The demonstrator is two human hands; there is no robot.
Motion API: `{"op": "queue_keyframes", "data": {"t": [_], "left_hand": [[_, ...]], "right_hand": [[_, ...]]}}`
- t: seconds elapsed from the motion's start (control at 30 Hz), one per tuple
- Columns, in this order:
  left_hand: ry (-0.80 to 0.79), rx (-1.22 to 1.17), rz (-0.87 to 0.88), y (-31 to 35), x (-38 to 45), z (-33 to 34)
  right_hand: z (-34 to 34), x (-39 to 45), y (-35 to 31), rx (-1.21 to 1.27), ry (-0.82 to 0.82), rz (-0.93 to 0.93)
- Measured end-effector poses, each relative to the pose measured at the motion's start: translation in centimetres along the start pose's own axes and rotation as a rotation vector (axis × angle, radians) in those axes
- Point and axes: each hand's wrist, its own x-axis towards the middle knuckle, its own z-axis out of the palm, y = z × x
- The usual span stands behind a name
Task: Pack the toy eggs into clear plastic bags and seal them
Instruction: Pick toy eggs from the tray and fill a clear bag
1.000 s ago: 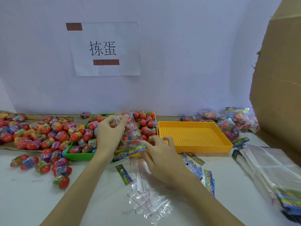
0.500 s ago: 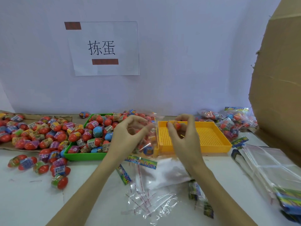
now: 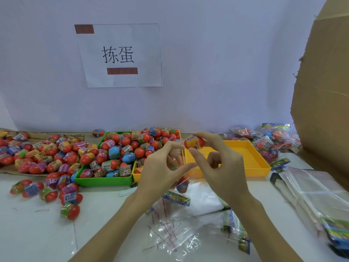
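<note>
The right grip (image 3: 217,161) pinches a toy egg (image 3: 194,142) at its fingertips, just above the mouth of the clear bag (image 3: 181,174), which the left grip (image 3: 160,167) pinches open. The bag's film is hard to trace; blurred eggs show inside, below both grips. Behind them, the yellow tray (image 3: 251,157) is partly hidden.

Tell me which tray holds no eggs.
The yellow tray on the right, behind the right hand; its mesh floor is bare, while the green tray is heaped with eggs.
</note>
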Motion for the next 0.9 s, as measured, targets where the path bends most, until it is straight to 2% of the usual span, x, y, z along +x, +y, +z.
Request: {"op": "queue_keyframes", "data": {"t": [0.2,0.4,0.73,0.9], "left_hand": [[-0.037,0.118,0.067,-0.5,0.0,0.0],[-0.079,0.110,0.064,-0.9,0.0,0.1],[-0.115,0.027,0.049,-1.2,0.1,0.2],[-0.116,0.001,0.048,-1.5,0.2,0.2]], "right_hand": [[0.3,-0.3,0.7,-0.181,-0.234,0.122],[0.3,-0.4,0.6,-0.150,-0.367,0.173],[0.3,-0.2,0.7,-0.126,-0.241,0.201],[1.1,-0.4,0.4,-0.034,-0.086,0.286]]}}
